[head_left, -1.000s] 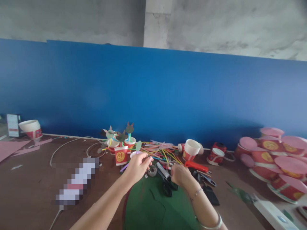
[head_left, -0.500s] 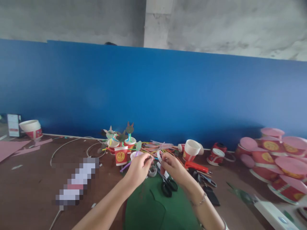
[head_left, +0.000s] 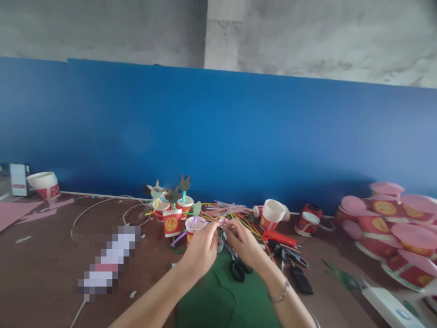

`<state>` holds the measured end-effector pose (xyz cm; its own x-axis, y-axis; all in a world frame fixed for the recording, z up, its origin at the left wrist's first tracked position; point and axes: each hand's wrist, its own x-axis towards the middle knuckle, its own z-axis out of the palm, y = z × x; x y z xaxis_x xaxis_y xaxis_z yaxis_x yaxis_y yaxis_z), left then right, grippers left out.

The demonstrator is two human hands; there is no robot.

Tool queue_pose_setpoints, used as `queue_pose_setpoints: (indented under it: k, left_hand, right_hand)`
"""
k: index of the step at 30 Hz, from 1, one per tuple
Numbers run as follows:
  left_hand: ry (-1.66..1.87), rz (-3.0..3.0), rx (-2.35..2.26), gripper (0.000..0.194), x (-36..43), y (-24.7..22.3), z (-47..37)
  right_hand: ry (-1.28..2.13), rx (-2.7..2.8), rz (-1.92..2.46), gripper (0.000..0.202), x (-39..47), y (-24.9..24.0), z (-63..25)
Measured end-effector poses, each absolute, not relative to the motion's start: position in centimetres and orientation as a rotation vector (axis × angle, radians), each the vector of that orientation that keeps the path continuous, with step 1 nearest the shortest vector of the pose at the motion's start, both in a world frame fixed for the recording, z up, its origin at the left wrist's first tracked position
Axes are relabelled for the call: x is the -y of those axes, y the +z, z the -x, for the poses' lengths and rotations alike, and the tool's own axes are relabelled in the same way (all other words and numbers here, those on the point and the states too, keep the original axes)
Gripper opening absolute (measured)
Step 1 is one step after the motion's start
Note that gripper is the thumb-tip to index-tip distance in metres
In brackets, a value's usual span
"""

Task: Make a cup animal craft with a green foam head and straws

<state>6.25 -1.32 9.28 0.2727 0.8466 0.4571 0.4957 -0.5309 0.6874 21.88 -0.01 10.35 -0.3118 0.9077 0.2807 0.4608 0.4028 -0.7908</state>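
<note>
The left hand (head_left: 202, 248) and the right hand (head_left: 241, 240) are brought together above the far end of the green sheet (head_left: 225, 298), fingertips nearly meeting, and a small white piece (head_left: 223, 221) is pinched between them; what exactly it is cannot be told at this size. A second ago the hands were held well apart, the right one lowered over the black-handled scissors (head_left: 235, 264); half a second ago a white ring was lifted in the right hand toward the left, and now the two are closed on it together. The scissors are left lying on the green sheet just below the right hand. Just beyond the left hand a red paper cup (head_left: 193, 226) with a purple straw is seen, uncovered since the earlier frames, and beside it stand more red cups (head_left: 172, 222) with paper flowers. Behind the hands, toward the back edge of the worktop (head_left: 44, 269), a heap of coloured straws (head_left: 235, 214) is spread. A red-handled cutter (head_left: 280, 237) lies to the right, and pink-lidded cups (head_left: 392, 218) are piled at the worktop's right edge
</note>
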Motion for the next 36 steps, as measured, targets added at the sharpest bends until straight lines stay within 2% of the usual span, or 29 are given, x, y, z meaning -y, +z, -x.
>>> queue_pose_setpoints:
  k: [5,12,20,25,36]
  left_hand:
    - [1.166,-2.149,-1.21,0.036,1.8,9.4,-6.6]
    - [1.205,-1.833,-1.229,0.019,1.5,10.0,-6.5]
    - [1.216,-1.423,-1.103,0.037,-0.2,8.6,-6.6]
    - [1.325,-1.638,-1.177,0.026,0.5,9.4,-6.4]
    - [1.163,-1.957,-1.386,0.014,1.2,9.8,-6.3]
  right_hand:
    - [0.724,1.925,1.202,0.014,-0.1,10.2,-21.9]
    - [0.773,1.948,1.166,0.01,0.2,10.4,-21.7]
    - [0.754,1.949,1.161,0.008,0.3,10.4,-21.5]
    - [0.695,1.97,1.184,0.012,0.5,10.7,-21.4]
    - [0.569,2.037,1.198,0.01,0.8,10.9,-21.6]
